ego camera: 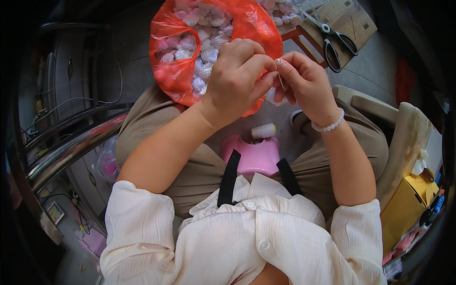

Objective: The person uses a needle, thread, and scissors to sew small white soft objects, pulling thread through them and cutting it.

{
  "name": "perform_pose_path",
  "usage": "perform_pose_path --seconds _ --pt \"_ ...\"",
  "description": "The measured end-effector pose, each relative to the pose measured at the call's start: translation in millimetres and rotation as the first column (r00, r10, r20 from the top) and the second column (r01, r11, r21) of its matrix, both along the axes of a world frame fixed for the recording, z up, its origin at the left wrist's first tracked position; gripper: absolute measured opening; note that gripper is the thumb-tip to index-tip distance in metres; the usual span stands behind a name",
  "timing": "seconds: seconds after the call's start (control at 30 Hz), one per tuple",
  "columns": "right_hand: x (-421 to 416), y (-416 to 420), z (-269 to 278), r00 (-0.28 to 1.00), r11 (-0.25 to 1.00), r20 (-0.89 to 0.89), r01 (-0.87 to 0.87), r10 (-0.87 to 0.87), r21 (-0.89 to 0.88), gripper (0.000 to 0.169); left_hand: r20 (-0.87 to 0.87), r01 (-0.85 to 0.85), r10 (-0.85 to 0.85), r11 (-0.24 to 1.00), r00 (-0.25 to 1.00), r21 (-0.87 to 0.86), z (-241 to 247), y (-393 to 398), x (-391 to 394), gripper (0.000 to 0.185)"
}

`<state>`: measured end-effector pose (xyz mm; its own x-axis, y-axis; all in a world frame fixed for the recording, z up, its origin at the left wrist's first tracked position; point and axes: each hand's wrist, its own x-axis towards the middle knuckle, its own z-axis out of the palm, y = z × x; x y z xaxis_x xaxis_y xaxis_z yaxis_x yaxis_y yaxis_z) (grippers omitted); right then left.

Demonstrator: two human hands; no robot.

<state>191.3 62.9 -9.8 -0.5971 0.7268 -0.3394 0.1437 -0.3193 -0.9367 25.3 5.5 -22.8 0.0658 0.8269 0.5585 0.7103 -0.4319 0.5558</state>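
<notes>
My left hand (237, 78) and my right hand (302, 83) meet fingertip to fingertip over the floor, in front of the red plastic bag (254, 26). A thin pale strand or needle shows between them, held at the right fingertips; whether the left fingers also grip it is hard to tell. A small whitish piece (276, 97) shows below the fingers, partly hidden. Inside the bag lie several small white and pink plush pieces (208, 42). A spool of white thread (263, 131) lies on a pink plastic stool (253, 156) between the knees.
Black-handled scissors (329, 34) rest on a wooden stool (359, 26) at upper right, near more plush pieces (285, 12). A metal rail (76, 151) runs along the left. A worn chair arm (406, 142) and a yellow box (402, 208) stand on the right.
</notes>
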Motion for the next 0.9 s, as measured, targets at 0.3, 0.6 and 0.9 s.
perform_pose_path --seconds 0.3,0.6,0.9 --pt "-4.0 -11.2 -8.0 0.987 0.856 0.123 0.029 -0.107 0.517 0.013 0.760 0.466 0.520 0.600 0.391 -0.650 13.4 -13.1 7.1 0.011" --pt "-5.6 -14.6 -8.4 0.996 0.904 -0.027 0.092 -0.089 0.416 0.009 0.821 0.693 0.566 0.562 0.076 -0.452 1.9 -9.5 -10.6 0.013" --pt "-5.2 -14.1 -10.8 0.997 0.856 -0.059 0.079 -0.057 0.510 0.012 0.777 0.760 0.630 0.504 0.000 -0.409 0.5 -7.7 -18.3 0.014"
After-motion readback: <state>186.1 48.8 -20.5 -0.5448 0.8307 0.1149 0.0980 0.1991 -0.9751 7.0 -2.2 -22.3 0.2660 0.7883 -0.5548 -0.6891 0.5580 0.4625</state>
